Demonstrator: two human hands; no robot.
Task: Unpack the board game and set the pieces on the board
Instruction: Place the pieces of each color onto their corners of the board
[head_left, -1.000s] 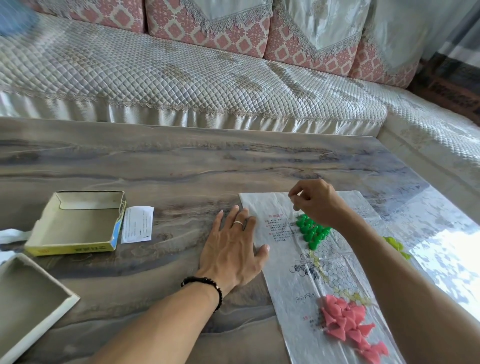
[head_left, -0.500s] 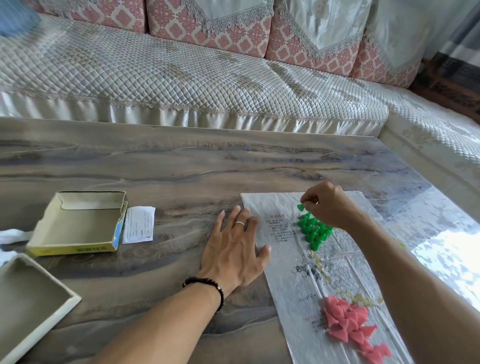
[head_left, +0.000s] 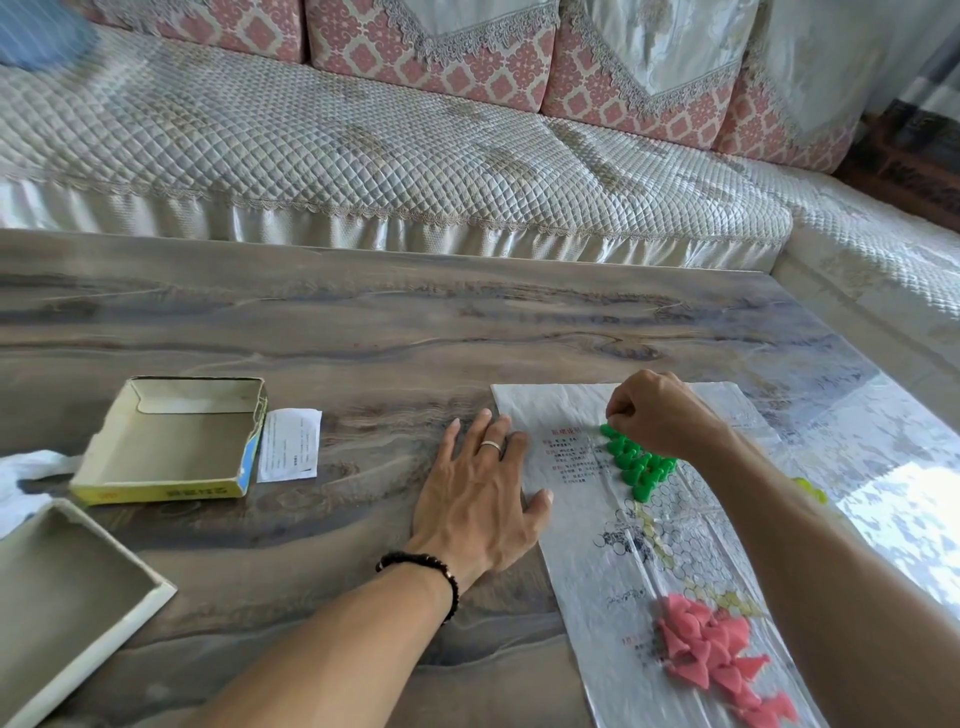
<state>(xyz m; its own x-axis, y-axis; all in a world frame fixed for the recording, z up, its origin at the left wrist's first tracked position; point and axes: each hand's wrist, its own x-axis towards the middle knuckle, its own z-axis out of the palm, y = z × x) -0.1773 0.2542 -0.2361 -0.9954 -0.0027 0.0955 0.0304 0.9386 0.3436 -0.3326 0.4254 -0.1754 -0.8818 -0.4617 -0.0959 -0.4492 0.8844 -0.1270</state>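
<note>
A thin printed paper board (head_left: 613, 566) lies flat on the table at right. Several green pieces (head_left: 636, 462) stand in a triangle near its far end. My right hand (head_left: 657, 415) hovers over that triangle's far tip, fingers curled and pinching one green piece there. A heap of pink pieces (head_left: 711, 654) lies on the board's near end. A few yellow pieces (head_left: 810, 488) peek out past my right forearm. My left hand (head_left: 480, 499) presses flat with spread fingers on the board's left edge.
The open yellow game box (head_left: 171, 441) sits at left with a white paper slip (head_left: 288, 444) beside it. Its grey lid (head_left: 72, 597) lies at the near left corner, next to a white plastic bag (head_left: 26, 478). A quilted sofa (head_left: 389, 156) runs behind the table.
My right hand has come down from above the board to the far tip of the green triangle, with a green piece now at its fingertips. My left hand has stayed put.
</note>
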